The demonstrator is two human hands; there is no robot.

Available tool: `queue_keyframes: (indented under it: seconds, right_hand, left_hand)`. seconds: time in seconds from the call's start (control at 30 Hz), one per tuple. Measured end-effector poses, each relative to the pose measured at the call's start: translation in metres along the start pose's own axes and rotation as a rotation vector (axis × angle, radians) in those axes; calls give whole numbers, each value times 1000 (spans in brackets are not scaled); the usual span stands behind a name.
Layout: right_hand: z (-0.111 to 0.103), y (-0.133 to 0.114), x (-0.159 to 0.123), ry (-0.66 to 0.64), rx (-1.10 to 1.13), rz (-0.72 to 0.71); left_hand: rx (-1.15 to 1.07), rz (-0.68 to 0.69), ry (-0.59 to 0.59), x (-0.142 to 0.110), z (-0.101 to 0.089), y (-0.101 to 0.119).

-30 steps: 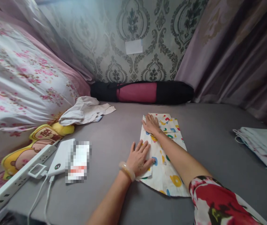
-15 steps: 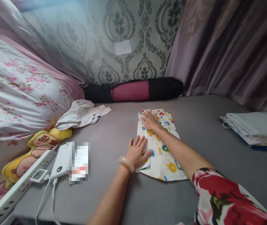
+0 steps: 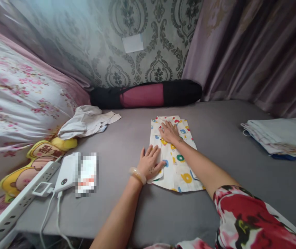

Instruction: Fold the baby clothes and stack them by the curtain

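Observation:
A white shirt (image 3: 175,180) printed with colourful figures lies flat on the grey bedding, its sides folded inward. My right hand (image 3: 170,132) rests palm down near the collar end, fingers spread. Lower on the left edge, over a folded-in part, lies my left hand (image 3: 150,163), also flat with fingers apart and a pale bangle (image 3: 137,175) at the wrist. Neither hand grips the cloth. My right forearm hides part of the shirt's right side.
A folded stack of cloth (image 3: 285,135) lies at the right, a crumpled pale garment (image 3: 85,121) at the left. Nearer left are a power strip (image 3: 20,204), a white power bank (image 3: 68,171) with cables and a yellow cushion (image 3: 18,176). A black-and-pink long bag (image 3: 142,95) lies along the wall.
My right hand has slid slightly to the right and toward me on the shirt. My left hand stays in place. The whole view has shifted a little.

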State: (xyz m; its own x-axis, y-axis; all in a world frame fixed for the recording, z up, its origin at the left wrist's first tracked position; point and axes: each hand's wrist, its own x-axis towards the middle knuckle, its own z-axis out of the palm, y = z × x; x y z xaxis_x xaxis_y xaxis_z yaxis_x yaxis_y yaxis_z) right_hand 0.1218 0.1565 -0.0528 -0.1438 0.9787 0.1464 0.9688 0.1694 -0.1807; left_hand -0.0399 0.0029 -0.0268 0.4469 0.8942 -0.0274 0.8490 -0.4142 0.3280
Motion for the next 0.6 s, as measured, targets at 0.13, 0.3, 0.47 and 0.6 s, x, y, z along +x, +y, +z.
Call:
queue_keyframes:
  seconds: [0.13,0.3,0.47,0.6]
  right_hand:
    - [-4,0,-1,-16,10,-1]
    - [-9,-1,-10,-111,45,-27]
    - [-17,0,-34,-140,99,-91]
    - [-28,12,-50,-202,192,-149]
  left_hand:
    - [2,6,2,0,0,0]
    - [-1,9,5,-1,-2,0]
    - [8,19,-1,-1,-1,-1]
    - [-5,15,-13,-1,-1,-2]
